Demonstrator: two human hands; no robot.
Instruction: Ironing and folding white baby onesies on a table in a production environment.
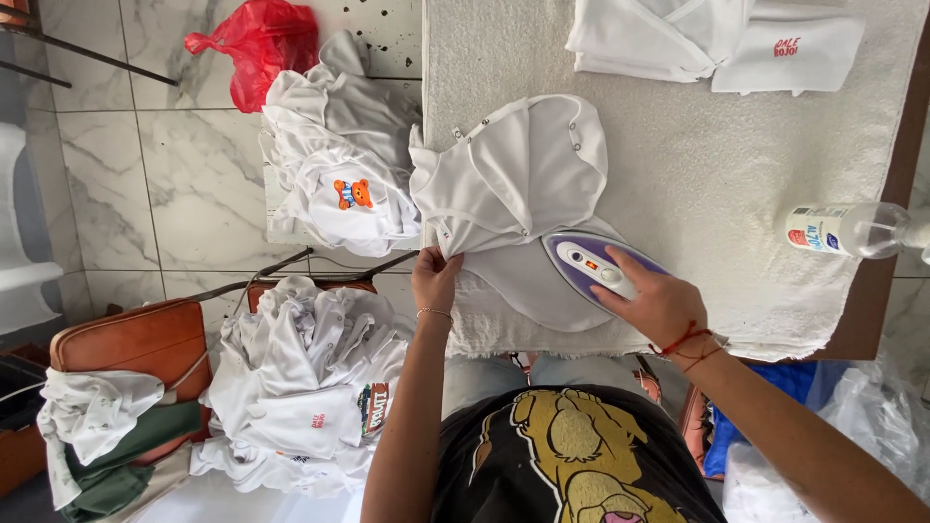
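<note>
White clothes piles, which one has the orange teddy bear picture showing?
The pile on the floor left of the table, beside the red bag. The orange bear faces up on its front garment; the lower pile on the chair shows only other prints.

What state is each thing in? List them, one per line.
Left hand: pinching the garment's edge.
Right hand: gripping the iron.
Iron: flat on the garment.
Garment: spread on the towel, partly creased.
Towel: laid flat on the table.
Spray bottle: lying on its side.
Folded clothes: stacked on the towel.
Red bag: crumpled on the floor.
Clothes pile: heaped, unfolded.
</note>
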